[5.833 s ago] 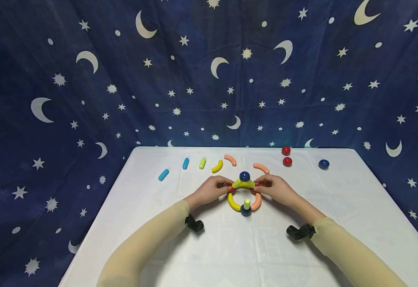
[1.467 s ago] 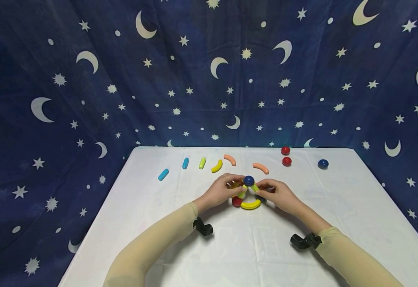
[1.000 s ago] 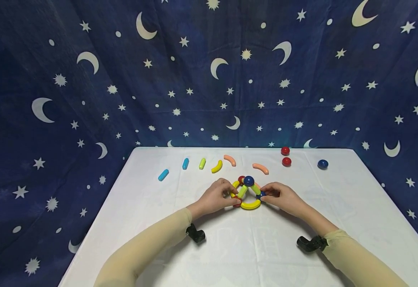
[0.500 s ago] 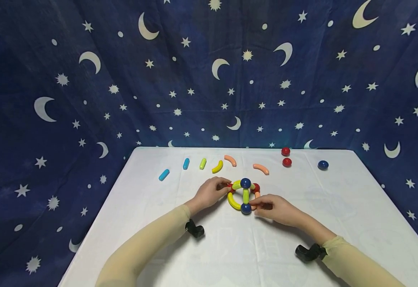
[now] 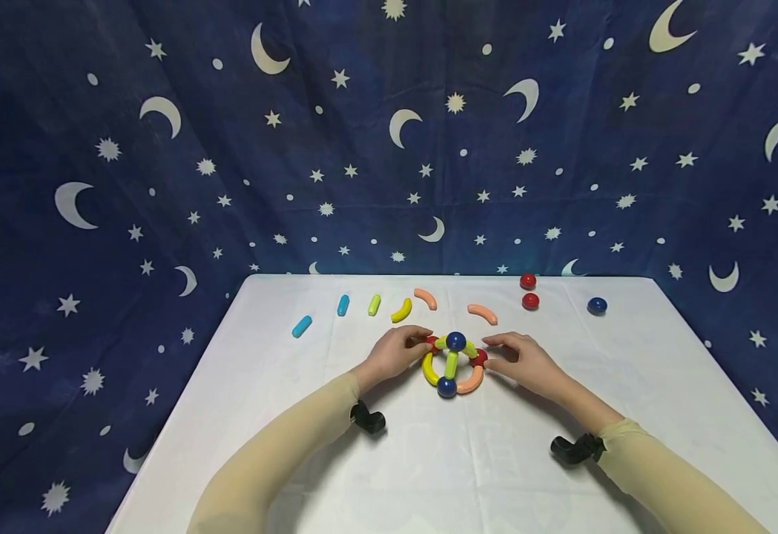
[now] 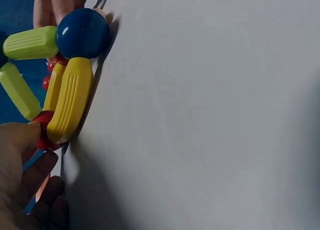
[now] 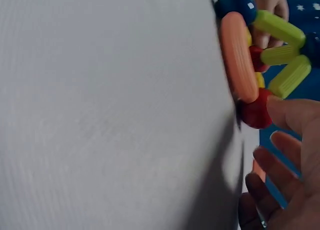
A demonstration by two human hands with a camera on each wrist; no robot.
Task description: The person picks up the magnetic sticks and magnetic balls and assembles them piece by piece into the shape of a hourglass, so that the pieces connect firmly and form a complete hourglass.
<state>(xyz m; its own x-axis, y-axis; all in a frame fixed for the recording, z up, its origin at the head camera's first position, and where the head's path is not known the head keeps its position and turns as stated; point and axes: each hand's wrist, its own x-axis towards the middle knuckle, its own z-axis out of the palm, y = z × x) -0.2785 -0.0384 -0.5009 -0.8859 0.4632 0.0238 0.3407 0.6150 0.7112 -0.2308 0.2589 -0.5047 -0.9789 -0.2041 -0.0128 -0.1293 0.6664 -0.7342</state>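
A small pyramid of magnetic balls and rods stands on the white table. Its base ring has a yellow curved rod point(image 5: 430, 370), a salmon curved rod point(image 7: 237, 57), a blue ball point(image 6: 83, 33) in front and red balls at both sides. Three lime straight rods rise to a blue top ball point(image 5: 456, 341). My left hand point(image 5: 391, 354) pinches the left red ball point(image 6: 45, 127), its thumb on the near side. My right hand point(image 5: 525, 365) touches the right red ball point(image 7: 257, 110) with its thumb; the other fingers spread away from it.
Along the table's back lie two blue rods point(image 5: 302, 326), a lime rod point(image 5: 374, 305), a yellow curved rod point(image 5: 401, 310) and two salmon curved rods point(image 5: 482, 314). Two red balls point(image 5: 530, 301) and a blue ball point(image 5: 597, 305) lie at the back right.
The front lime rod, with its upper end free at first, now meets the top ball. The pyramid was turned and turned back. My right hand moved from the front blue ball to the right red ball.
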